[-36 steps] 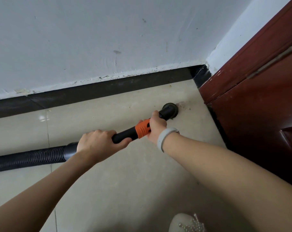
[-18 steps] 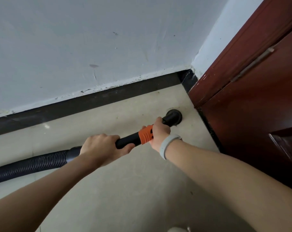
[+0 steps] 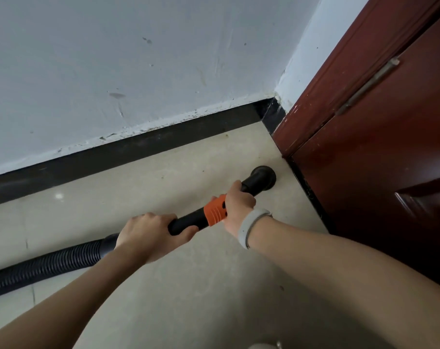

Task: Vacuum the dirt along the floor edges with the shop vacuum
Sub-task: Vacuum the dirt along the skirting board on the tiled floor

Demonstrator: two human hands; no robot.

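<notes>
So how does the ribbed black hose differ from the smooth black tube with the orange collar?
The ribbed black hose is corrugated and curves off to the left edge; the smooth black tube is plain-walled and straight. The tube carries an orange collar and ends in a round nozzle on the floor; the hose has neither. Both hands, left hand and right hand, grip the tube, not the hose. Both are black and joined in one line.

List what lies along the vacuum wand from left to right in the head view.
Ribbed hose → left hand → orange collar → right hand → round nozzle → red-brown door.
</notes>
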